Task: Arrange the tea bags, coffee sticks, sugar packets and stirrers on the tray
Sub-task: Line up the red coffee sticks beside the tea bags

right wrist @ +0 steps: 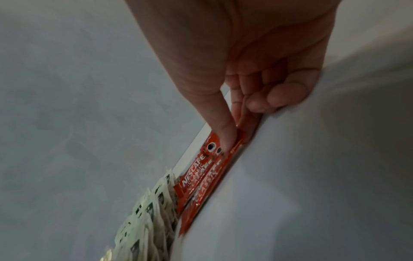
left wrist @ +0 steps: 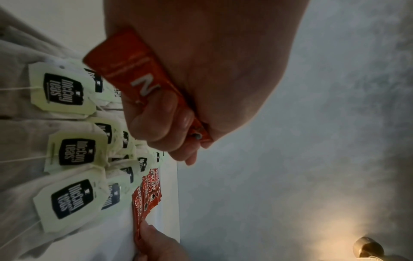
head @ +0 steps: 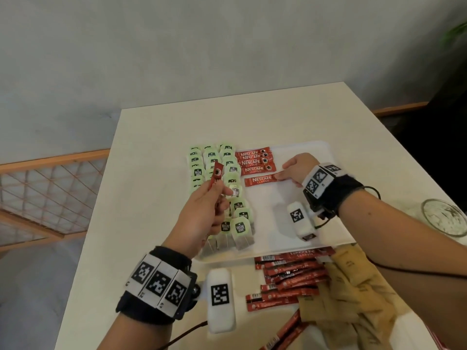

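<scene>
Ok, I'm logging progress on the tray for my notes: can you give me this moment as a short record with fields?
tray: white, on the table
tea bags: in rows along the tray's left side
coffee sticks on tray: overlapping row at the far end
left hand: holds one red coffee stick raised above the tea bags
right hand: pinches the end of the nearest stick lying flat on the tray
unsorted coffee sticks: heaped off the tray's near edge
brown packets: piled beside that heap
</scene>
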